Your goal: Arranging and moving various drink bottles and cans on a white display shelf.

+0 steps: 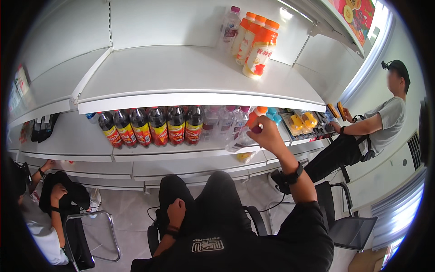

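Observation:
My right hand (269,135) is closed around the purple cap of a clear plastic bottle (239,142). The bottle tilts, its body pointing left at the front edge of the second shelf. Behind it on that shelf stand similar clear bottles (225,121) with purple caps, and an orange-capped bottle (258,112) partly hidden by my hand. Left of these is a row of dark cola bottles (156,127) with red and yellow labels. Curled into a loose fist, my left hand (176,209) rests on my thigh with nothing visible in it.
Orange-capped white bottles (260,52) and one clear bottle (229,27) stand on the upper shelf (181,72), whose front edge overhangs the lower row. Yellow-topped packs (302,121) lie farther right. One person (385,113) is at right, another (43,222) at lower left. A chair (349,222) stands behind right.

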`<state>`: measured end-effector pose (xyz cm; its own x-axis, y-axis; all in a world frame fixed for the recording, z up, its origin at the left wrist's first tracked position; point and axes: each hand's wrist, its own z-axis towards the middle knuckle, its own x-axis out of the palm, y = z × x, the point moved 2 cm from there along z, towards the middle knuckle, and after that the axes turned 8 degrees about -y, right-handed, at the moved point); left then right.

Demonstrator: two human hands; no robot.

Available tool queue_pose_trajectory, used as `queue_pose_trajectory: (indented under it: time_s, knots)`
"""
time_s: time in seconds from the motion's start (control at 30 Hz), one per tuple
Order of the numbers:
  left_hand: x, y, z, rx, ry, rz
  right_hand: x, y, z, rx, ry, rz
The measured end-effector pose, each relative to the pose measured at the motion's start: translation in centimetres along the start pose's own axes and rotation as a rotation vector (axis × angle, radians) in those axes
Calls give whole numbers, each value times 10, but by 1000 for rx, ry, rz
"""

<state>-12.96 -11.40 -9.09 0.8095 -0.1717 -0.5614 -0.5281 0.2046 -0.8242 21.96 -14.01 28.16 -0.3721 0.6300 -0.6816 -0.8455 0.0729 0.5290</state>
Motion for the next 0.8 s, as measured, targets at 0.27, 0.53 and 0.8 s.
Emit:
queue_pose_trajectory:
  time_s: [0.27, 0.53, 0.8]
  knots:
    - [-1, -3, 2, -36, 23, 31, 33, -44, 22, 19, -156, 3]
    - [0, 1, 2, -57, 21, 2, 57, -50, 34, -36, -265, -65]
    - [1, 3, 3, -67, 47, 44, 86, -46, -16, -72, -441, -34]
